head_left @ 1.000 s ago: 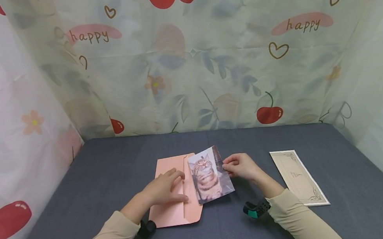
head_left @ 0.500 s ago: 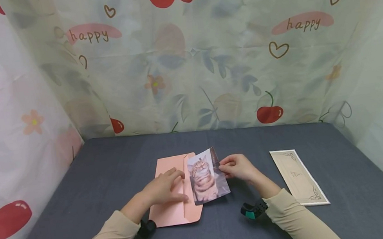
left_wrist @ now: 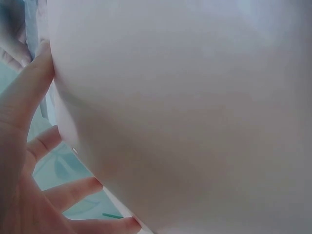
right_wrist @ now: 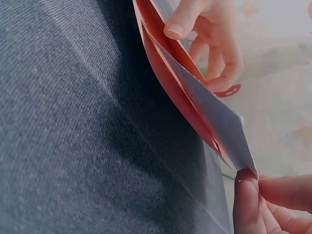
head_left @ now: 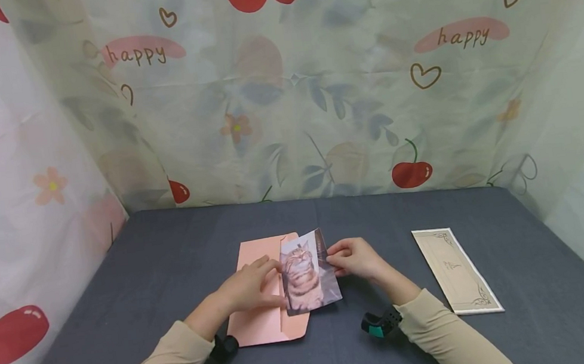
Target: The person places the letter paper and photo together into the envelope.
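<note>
In the head view, a pink envelope (head_left: 257,252) lies on the dark tabletop, its mouth to the right. My left hand (head_left: 249,284) arches over it, thumb and fingertips holding the edge of its front panel. That panel bows up in the left wrist view, with the left fingers (left_wrist: 73,192) at its edge. My right hand (head_left: 357,258) pinches the right edge of a cat photo (head_left: 303,277) between thumb and fingers. The photo's left edge is at the envelope's mouth, tilted up from the table. In the right wrist view, the gap of the envelope (right_wrist: 170,87) shows beside the photo (right_wrist: 219,122).
A cream card with a white border and scroll corners (head_left: 453,268) lies to the right, beyond the right forearm. Patterned curtains (head_left: 281,87) with cherries stand behind the table and at both sides. Black wrist straps (head_left: 381,322) sit on both arms.
My right hand has moved left with the cat photo, bringing it further over the envelope's mouth and closer to the left fingers. The left hand and the envelope have stayed in place.
</note>
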Motion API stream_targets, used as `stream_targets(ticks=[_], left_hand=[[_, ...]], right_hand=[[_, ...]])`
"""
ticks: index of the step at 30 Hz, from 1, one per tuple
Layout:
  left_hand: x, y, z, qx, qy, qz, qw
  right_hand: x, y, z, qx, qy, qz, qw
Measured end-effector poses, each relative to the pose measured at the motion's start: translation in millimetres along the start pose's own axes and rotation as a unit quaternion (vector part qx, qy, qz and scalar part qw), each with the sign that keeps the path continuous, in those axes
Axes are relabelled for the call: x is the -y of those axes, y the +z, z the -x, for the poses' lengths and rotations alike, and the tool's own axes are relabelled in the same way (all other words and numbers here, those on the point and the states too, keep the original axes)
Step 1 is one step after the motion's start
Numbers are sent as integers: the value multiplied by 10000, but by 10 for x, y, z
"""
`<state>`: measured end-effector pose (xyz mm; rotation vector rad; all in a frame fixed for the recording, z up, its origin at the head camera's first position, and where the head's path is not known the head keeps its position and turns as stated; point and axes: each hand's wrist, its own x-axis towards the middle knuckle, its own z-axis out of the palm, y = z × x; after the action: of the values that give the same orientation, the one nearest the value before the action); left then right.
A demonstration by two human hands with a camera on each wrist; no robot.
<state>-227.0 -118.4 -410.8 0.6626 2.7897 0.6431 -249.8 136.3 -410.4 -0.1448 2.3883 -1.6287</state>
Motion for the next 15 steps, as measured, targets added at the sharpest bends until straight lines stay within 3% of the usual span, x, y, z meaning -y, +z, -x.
stream_targets(ticks=[15], left_hand=[[9, 1, -6, -6, 37, -74, 10000]], right_hand=[[12, 99, -4, -6, 4, -162, 9999]])
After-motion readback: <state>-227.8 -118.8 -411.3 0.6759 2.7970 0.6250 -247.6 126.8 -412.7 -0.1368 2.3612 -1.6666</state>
